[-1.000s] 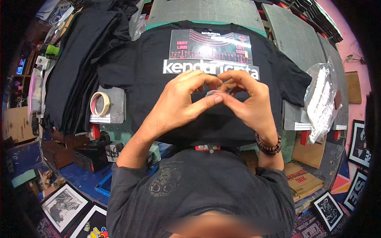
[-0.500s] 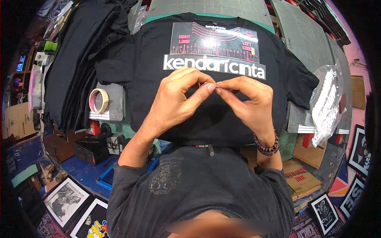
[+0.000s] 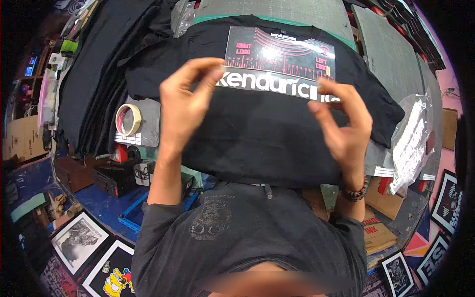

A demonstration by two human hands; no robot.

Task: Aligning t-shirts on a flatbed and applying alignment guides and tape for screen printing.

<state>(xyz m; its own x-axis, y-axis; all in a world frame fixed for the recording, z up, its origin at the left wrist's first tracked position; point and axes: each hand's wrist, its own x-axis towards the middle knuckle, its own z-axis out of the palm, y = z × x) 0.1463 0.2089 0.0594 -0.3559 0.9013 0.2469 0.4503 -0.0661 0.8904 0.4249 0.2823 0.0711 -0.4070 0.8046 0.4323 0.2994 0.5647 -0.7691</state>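
A black T-shirt (image 3: 257, 138) lies spread out in front of me, its collar at the far side. Across its chest is a clear film strip with white lettering (image 3: 267, 83). A clear plastic placement template with pink and black markings (image 3: 277, 49) lies just beyond that strip, toward the collar. My left hand (image 3: 188, 99) is at the strip's left end, thumb and index finger apart with nothing visible between them. Over the strip's right end hangs my right hand (image 3: 346, 116), its fingers also curved and parted, hiding the last letters.
A roll of masking tape (image 3: 127, 120) stands at the left beside a pile of black shirts (image 3: 94, 84). To the right, a clear bag with white pieces (image 3: 410, 141) lies on a grey board. Below the shirt are a black box (image 3: 113, 180) and a cardboard box (image 3: 378, 232).
My hands were together at the fingertips in front of the lettering. Now they are wide apart, one at each end of the strip, with fingers opened. The view has shifted slightly.
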